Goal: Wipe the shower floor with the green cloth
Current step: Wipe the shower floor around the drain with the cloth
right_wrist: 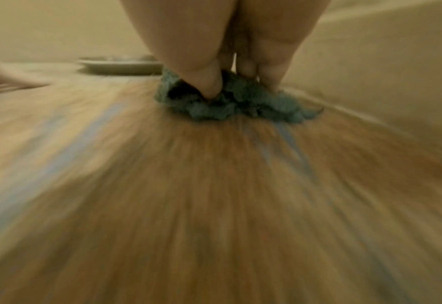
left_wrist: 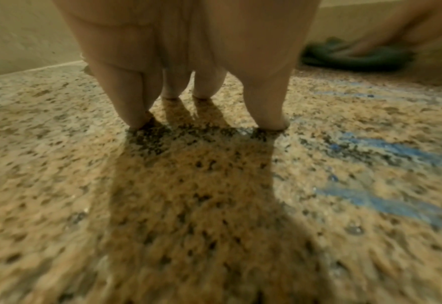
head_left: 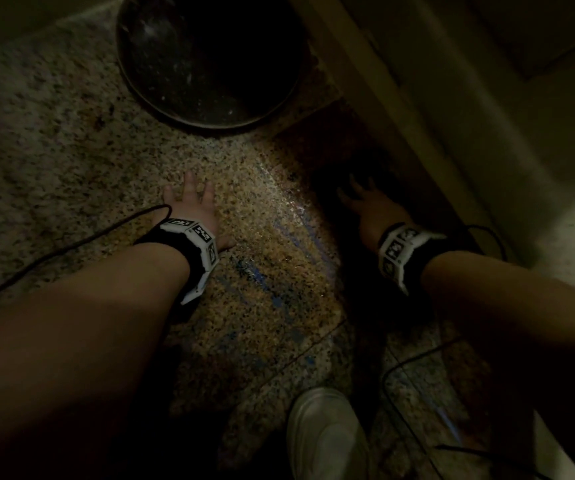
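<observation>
Your left hand (head_left: 194, 211) rests flat on the speckled shower floor (head_left: 71, 161), fingers spread. Further, by the wall, your right hand (right_wrist: 240, 61) presses the green cloth (right_wrist: 230, 100), fingers digging into it. The cloth is soft and bunched, without a clear long axis; hold it at its middle.

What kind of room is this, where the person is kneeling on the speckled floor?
Probably a shower or bathroom. The speckled stone floor looks wet with blue streaks, the right hand presses a green cloth onto it beside a wall, and a round basin sits nearby.
</observation>
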Tool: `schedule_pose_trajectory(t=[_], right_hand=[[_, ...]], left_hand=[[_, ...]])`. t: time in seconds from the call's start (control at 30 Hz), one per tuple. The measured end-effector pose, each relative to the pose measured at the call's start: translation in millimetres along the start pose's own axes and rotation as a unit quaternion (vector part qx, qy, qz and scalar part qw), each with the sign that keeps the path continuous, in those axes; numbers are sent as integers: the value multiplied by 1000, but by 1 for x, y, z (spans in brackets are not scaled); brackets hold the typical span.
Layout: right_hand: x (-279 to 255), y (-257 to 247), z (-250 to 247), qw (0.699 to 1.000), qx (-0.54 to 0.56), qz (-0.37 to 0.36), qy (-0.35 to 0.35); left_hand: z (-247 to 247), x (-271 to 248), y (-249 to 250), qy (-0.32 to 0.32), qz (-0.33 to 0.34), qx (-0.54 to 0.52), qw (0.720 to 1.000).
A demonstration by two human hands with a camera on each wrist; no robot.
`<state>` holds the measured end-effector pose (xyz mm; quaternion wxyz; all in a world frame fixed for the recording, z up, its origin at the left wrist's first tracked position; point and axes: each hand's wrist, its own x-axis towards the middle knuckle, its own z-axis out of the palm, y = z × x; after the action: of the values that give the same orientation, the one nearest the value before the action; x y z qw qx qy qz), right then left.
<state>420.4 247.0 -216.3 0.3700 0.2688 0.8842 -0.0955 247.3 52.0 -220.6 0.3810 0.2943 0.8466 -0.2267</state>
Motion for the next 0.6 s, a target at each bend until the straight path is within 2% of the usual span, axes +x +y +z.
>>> schedule_pose_trajectory(t=[0.1, 0.3, 0.5, 0.6], right_hand=[[-14, 4, 15, 1000, 15, -13, -17], [-13, -1, 11, 999, 39, -6, -3], [14, -16, -11, 997, 60, -3, 45], [27, -18, -29, 997, 62, -1, 44]], left_hand=[[1, 0, -1, 9, 2, -1, 1000], [0, -6, 3, 7, 2, 29, 1000], [2, -1, 4, -1, -13, 15, 1000], [2, -1, 3, 0, -12, 5, 1000]])
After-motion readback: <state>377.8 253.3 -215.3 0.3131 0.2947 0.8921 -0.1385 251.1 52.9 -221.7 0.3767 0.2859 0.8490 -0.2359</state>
